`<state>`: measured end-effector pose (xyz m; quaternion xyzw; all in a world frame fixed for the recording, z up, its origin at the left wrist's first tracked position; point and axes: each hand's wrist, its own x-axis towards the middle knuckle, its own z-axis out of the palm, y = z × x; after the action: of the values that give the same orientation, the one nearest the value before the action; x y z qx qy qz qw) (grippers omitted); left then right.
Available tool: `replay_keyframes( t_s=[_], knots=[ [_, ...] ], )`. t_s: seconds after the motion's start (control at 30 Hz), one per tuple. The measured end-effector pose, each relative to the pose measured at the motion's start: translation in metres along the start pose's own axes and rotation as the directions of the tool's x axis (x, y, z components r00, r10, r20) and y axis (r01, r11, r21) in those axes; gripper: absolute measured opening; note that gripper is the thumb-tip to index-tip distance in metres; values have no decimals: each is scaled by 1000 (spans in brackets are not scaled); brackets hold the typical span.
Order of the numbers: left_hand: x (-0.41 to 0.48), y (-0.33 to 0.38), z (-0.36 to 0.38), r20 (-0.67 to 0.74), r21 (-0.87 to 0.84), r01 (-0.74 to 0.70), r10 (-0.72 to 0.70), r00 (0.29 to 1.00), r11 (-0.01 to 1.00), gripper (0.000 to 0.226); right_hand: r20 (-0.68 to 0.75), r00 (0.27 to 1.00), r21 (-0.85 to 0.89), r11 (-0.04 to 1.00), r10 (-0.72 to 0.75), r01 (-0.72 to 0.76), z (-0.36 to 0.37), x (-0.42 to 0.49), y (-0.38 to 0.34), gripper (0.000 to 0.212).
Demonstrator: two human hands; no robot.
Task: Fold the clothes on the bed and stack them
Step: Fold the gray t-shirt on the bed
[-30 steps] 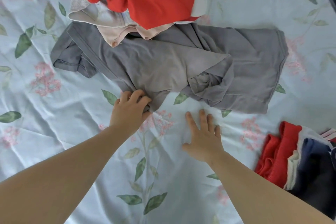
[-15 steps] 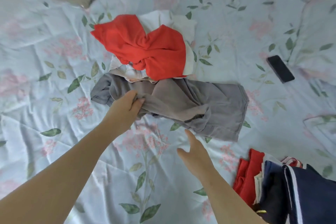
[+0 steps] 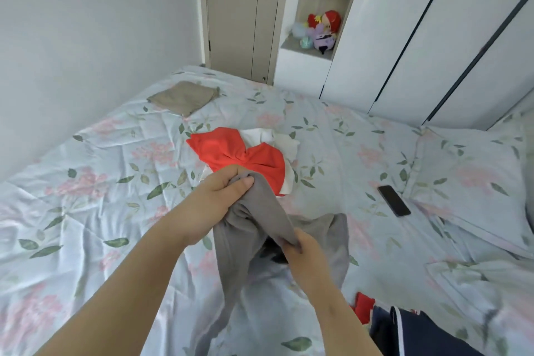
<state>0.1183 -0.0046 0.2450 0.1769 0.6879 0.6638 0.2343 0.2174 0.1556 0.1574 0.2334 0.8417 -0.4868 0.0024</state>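
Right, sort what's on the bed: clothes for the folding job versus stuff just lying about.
For the job:
grey garment, gripped by left hand and right hand
red garment on white clothes
folded tan item
navy and red pile

Lying about:
phone
pillow
plush toys on the shelf

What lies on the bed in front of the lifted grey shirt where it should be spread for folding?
Both hands, left hand and right hand, hold the grey shirt. Just beyond lies the red garment on white clothes; nearer bedspread looks bare.
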Motion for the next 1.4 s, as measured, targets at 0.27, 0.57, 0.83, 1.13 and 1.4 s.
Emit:
replay_keyframes(
  t_s=[0.27,0.57,0.83,1.13,1.4],
  knots=[
    [-32,5,-15,-326,-221,-6,-68,943,975,19,-27,1000,38,999,-9,10,-27,-38,-2,29],
    [-41,-45,-16,-165,675,78,47,985,734,56,-43,995,141,985,-94,99,-30,-54,-22,29],
    [-37,-52,16,302,496,-107,-55,952,862,49,7,966,205,946,-257,250,-30,-57,-46,28],
    [-35,-8,5,273,362,-120,18,962,924,42,137,983,149,984,-122,101,-15,-51,-19,17],
    [-37,-4,1,37,-55,-13,15,999,998,27,-38,999,43,999,25,-23,-8,-47,9,11]
  ],
)
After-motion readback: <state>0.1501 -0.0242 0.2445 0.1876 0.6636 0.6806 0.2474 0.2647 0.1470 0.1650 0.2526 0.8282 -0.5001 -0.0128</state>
